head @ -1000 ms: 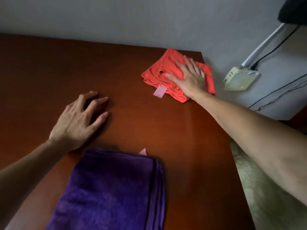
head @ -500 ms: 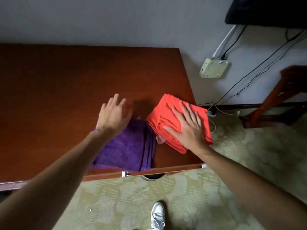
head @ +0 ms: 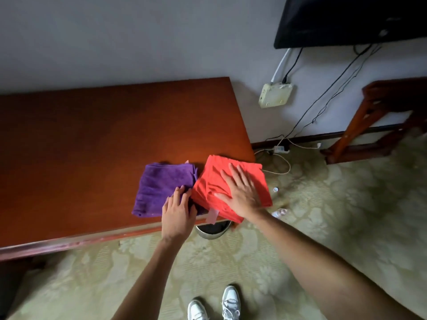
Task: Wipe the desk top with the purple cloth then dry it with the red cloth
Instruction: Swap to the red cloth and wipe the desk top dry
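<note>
The folded purple cloth [head: 159,188] lies on the brown desk top [head: 92,139] near its front right corner. Right beside it, touching, lies the folded red cloth [head: 212,179], which overhangs the desk's front and right edges. My right hand [head: 242,195] rests flat on the red cloth with fingers spread, pressing it down. My left hand [head: 178,213] sits at the purple cloth's near right corner, fingertips curled onto its edge where the two cloths meet.
A round metal bin [head: 213,228] stands under the desk's front edge. A wall box [head: 275,94], cables and a power strip [head: 280,148] are to the right, with a wooden stand [head: 381,116] beyond. My shoes [head: 228,303] are on patterned carpet.
My right hand slid the red cloth from the far right corner to the front edge beside the purple cloth. My left hand left the bare desk and came onto the purple cloth's corner. The view pulled back.
</note>
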The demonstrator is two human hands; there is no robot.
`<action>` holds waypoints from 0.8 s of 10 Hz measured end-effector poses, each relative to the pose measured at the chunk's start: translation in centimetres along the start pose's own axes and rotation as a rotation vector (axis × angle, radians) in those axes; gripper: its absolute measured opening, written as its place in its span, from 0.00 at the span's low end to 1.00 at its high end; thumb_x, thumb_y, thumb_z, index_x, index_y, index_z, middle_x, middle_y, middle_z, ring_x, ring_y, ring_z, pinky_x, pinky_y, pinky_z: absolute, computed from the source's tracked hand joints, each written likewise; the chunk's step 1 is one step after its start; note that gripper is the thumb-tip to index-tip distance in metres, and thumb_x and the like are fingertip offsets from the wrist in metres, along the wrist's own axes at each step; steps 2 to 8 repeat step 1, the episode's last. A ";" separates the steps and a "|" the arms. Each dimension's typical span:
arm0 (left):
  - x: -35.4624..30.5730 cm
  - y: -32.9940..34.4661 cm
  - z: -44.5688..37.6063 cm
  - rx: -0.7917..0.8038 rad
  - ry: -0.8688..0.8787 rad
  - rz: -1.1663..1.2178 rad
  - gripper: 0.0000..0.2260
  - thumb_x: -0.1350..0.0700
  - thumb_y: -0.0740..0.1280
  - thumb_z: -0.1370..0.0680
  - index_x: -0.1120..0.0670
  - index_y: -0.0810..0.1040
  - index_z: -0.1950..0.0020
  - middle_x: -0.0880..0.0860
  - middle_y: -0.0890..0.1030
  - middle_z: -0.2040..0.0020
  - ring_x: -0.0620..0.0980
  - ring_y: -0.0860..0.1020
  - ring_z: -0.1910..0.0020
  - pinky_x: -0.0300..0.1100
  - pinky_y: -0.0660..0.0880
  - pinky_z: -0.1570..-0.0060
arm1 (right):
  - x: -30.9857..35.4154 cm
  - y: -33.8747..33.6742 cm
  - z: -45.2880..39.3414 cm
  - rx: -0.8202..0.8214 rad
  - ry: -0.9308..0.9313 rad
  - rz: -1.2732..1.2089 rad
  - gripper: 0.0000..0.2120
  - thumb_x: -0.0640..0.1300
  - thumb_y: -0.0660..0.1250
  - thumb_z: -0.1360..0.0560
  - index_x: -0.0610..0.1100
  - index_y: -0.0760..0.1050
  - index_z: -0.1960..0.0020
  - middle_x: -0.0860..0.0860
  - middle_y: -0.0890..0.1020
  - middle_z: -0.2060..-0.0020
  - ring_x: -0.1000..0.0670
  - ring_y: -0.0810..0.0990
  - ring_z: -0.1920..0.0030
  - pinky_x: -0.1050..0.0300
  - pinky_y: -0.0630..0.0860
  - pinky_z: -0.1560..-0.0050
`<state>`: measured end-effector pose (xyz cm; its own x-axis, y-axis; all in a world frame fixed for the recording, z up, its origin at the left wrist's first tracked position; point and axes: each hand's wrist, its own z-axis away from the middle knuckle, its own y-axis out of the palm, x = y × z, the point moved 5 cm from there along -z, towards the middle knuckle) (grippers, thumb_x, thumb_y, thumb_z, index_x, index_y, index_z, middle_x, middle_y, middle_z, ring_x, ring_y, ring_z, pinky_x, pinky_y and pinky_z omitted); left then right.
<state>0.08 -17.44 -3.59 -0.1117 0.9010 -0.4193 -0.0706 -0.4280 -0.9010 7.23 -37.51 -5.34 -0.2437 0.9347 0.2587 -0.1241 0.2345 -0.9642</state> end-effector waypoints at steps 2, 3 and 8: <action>-0.3 -0.4 1.3 0.115 -0.075 0.073 0.22 0.54 0.66 0.24 0.56 0.76 0.30 0.58 0.74 0.30 0.63 0.76 0.35 0.58 0.74 0.41 | 1.1 -0.7 3.7 -0.011 0.101 -0.268 0.30 0.51 0.69 0.21 0.46 0.68 0.22 0.47 0.64 0.20 0.44 0.63 0.21 0.47 0.69 0.26; -0.3 -0.4 1.3 0.115 -0.075 0.073 0.22 0.54 0.66 0.24 0.56 0.76 0.30 0.58 0.74 0.30 0.63 0.76 0.35 0.58 0.74 0.41 | 1.1 -0.7 3.7 -0.011 0.101 -0.268 0.30 0.51 0.69 0.21 0.46 0.68 0.22 0.47 0.64 0.20 0.44 0.63 0.21 0.47 0.69 0.26; -0.3 -0.4 1.3 0.115 -0.075 0.073 0.22 0.54 0.66 0.24 0.56 0.76 0.30 0.58 0.74 0.30 0.63 0.76 0.35 0.58 0.74 0.41 | 1.1 -0.7 3.7 -0.011 0.101 -0.268 0.30 0.51 0.69 0.21 0.46 0.68 0.22 0.47 0.64 0.20 0.44 0.63 0.21 0.47 0.69 0.26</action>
